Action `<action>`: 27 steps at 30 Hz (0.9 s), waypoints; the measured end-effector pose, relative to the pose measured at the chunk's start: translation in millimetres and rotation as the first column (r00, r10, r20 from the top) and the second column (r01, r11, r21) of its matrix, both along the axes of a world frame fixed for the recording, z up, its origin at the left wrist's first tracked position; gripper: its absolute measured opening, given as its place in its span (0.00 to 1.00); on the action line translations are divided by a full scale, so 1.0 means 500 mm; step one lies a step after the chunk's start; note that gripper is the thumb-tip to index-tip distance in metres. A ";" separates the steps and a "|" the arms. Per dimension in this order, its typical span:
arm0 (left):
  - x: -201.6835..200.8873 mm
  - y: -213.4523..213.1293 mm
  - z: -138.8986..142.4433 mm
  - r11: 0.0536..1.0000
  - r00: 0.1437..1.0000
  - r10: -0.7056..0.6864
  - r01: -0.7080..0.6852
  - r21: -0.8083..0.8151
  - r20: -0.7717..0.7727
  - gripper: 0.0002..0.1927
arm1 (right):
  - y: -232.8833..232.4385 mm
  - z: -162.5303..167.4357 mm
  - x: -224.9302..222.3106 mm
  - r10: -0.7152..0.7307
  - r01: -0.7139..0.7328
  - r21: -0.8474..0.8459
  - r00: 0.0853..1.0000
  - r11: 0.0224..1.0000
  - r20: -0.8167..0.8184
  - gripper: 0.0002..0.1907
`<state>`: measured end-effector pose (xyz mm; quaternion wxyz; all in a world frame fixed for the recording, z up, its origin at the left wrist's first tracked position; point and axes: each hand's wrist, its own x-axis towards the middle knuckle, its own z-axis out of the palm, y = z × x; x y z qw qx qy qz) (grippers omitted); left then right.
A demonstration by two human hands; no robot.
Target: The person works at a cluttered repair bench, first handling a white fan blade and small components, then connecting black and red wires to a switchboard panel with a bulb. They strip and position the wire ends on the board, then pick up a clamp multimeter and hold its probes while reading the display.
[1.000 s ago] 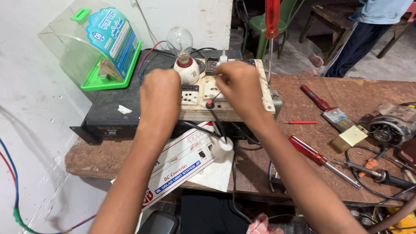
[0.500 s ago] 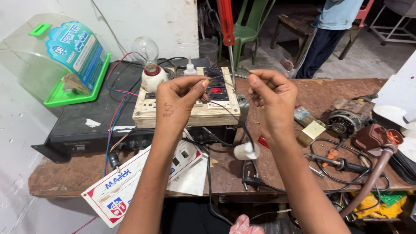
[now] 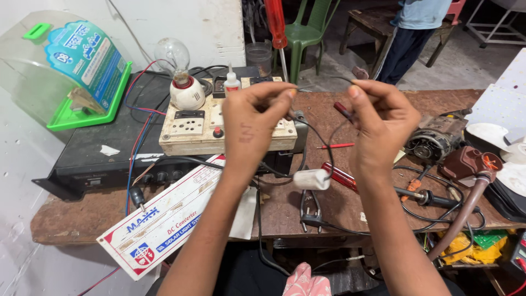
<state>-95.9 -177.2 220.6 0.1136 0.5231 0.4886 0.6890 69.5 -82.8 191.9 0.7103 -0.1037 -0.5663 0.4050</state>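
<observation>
Both hands are raised above the surface [image 3: 71, 219]; the left hand [image 3: 249, 126] pinches one end of a thin black wire [image 3: 323, 131] between thumb and fingertips, and the right hand [image 3: 378, 123] pinches the other end; a white adapter [image 3: 310, 179] hangs from the wire below them. Compared with a second ago, the hands have lifted off the switchboard [image 3: 208, 131] and moved apart, so the wire ends are now free of it and held taut; red screwdrivers [image 3: 342, 176] lie nearby.
</observation>
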 end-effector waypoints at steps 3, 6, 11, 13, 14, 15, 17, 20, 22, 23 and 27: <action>0.026 0.000 -0.003 0.998 0.999 0.027 -0.028 -0.050 -0.017 0.08 | -0.008 -0.011 0.015 -0.046 0.046 0.024 0.999 0.999 -0.024 0.04; 0.047 -0.002 -0.009 1.000 1.000 -0.008 0.008 -0.025 -0.021 0.08 | -0.013 -0.021 0.033 -0.105 0.106 0.036 0.994 0.994 -0.027 0.04; 0.074 0.001 -0.021 0.998 0.998 -0.063 0.063 0.008 0.003 0.09 | -0.018 -0.044 0.053 -0.156 0.156 0.014 0.988 0.988 -0.017 0.05; 0.082 0.007 -0.025 0.996 0.996 -0.084 0.084 -0.014 0.019 0.09 | -0.017 -0.056 0.055 -0.179 0.179 -0.003 0.984 0.984 0.007 0.05; 0.086 0.010 -0.027 0.995 0.995 -0.094 0.095 -0.025 0.027 0.09 | -0.016 -0.061 0.055 -0.170 0.170 0.005 0.985 0.985 -0.005 0.05; 0.089 0.011 -0.030 0.995 0.995 -0.094 0.095 -0.034 0.027 0.09 | -0.014 -0.066 0.053 -0.159 0.160 0.013 0.987 0.987 -0.018 0.05; 0.092 0.013 -0.035 0.994 0.995 -0.092 0.093 -0.053 0.025 0.09 | -0.011 -0.076 0.052 -0.156 0.156 0.008 0.987 0.988 -0.028 0.05; 0.092 0.017 -0.041 0.994 0.996 -0.089 0.090 -0.055 0.013 0.09 | -0.010 -0.086 0.049 -0.176 0.176 -0.012 0.984 0.984 -0.009 0.05; 0.093 0.019 -0.044 0.992 0.994 -0.109 0.110 -0.067 0.028 0.09 | -0.010 -0.089 0.047 -0.183 0.183 0.008 0.983 0.983 0.017 0.05; 0.093 0.021 -0.046 0.990 0.992 -0.118 0.121 -0.072 0.035 0.09 | -0.010 -0.089 0.047 -0.181 0.180 0.004 0.983 0.984 0.019 0.05; 0.094 0.025 -0.049 0.987 0.987 -0.150 0.152 -0.047 0.049 0.09 | -0.010 -0.087 0.046 -0.179 0.180 -0.010 0.983 0.984 0.031 0.05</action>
